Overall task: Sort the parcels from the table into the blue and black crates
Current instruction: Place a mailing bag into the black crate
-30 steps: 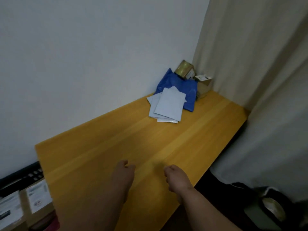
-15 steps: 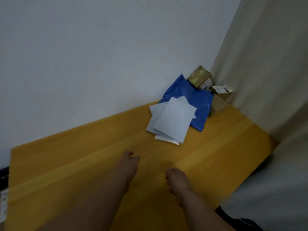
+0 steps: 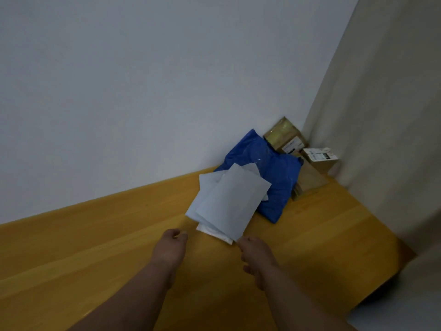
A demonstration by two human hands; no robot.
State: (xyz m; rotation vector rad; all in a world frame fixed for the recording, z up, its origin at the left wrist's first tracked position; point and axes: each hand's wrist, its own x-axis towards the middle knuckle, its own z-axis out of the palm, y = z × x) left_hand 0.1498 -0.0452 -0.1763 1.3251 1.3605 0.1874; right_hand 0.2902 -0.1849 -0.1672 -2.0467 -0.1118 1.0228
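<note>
Parcels — white envelopes [image 3: 229, 206], blue bag [image 3: 272, 177], boxes [image 3: 286, 137] — heaped in surface [image 3: 95, 247] corner; left hand [image 3: 170, 247] and right hand [image 3: 256, 253] near, fingers loosely curled, empty, poised to pick.

Right of the frame's centre, a stack of pale grey flat mailers [image 3: 226, 204] lay fanned and overlapping on the wooden table [image 3: 95, 247]. Their upper edges rested on a crumpled blue poly bag [image 3: 274, 173] propped against the wall. Just right of the bag, in the corner, three brown cardboard boxes [image 3: 307, 168] with white labels sat clustered, touching one another.
</note>
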